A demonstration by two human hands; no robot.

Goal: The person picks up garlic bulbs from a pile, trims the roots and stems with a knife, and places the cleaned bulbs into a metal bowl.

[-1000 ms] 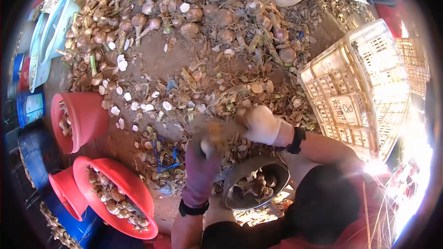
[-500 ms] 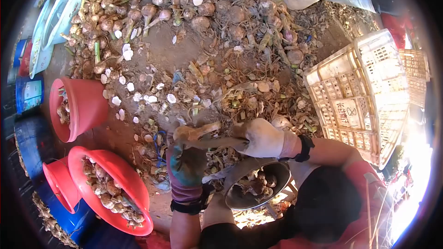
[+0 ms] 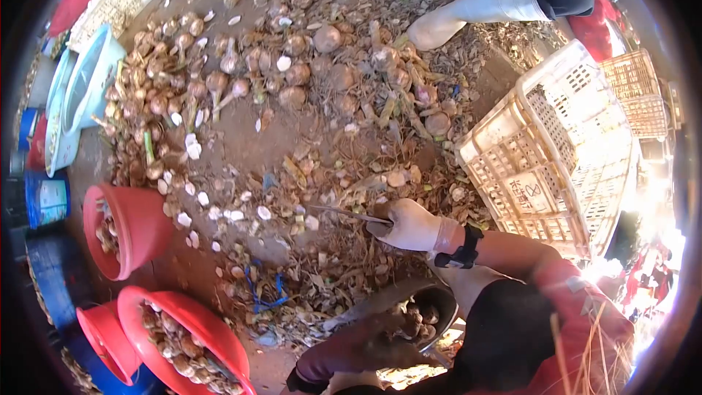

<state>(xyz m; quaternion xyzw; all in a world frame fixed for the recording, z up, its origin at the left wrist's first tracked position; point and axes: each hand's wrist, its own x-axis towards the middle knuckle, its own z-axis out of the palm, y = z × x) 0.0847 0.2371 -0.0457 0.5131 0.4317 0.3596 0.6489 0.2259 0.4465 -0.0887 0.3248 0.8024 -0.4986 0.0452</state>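
My right hand [image 3: 402, 224], in a pale glove with a black band at the wrist, is closed round a knife [image 3: 349, 213]. The thin blade points left over the littered ground. Lower down, my gloved left hand [image 3: 376, 338] reaches across the front of a dark bowl [image 3: 444, 298], its fingers smeared by motion. Several garlic bulbs [image 3: 420, 318] lie in that bowl, close to the left hand's fingertips. Dry garlic scraps and roots [image 3: 344, 249] cover the ground beneath the knife.
At left stand a pink bucket [image 3: 142, 230] and a red basin [image 3: 238, 355] holding garlic. A white plastic crate [image 3: 523, 194] leans at right. Garlic bulbs with stems [image 3: 157, 66] are heaped farther off. Another person's gloved arm [image 3: 475, 11] reaches in at top right.
My left hand has left the knife, where it held a garlic bulb by the blade, and moved down to the bowl. That bulb no longer shows. The right hand keeps the knife.
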